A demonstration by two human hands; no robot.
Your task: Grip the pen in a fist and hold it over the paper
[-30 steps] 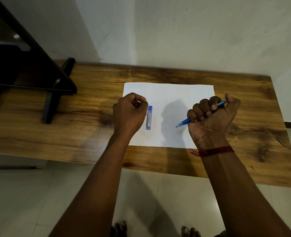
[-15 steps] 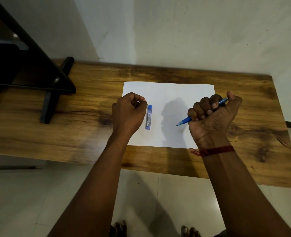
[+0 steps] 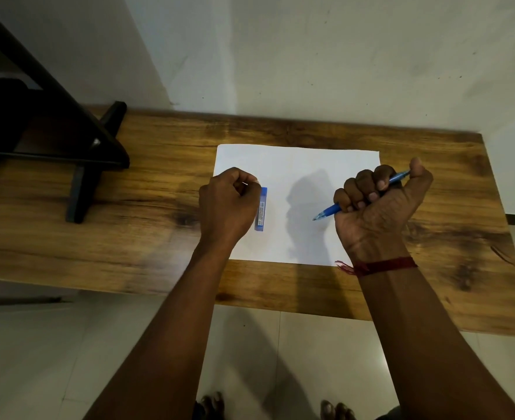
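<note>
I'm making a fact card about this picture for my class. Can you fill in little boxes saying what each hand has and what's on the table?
left hand: fingers curled into a fist, resting on the paper beside the small blue rectangular box; nothing visibly held
right hand: grips the blue plastic pen, tip pointing left above the paper
paper: white rectangular sheet, blank, flat on the table
table: brown wooden tabletop
wrist: red thread band on the right wrist

Dim, warm light; soft shadows fall on the paper point(image 3: 295, 177) and floor; wide-angle bending at edges.
</note>
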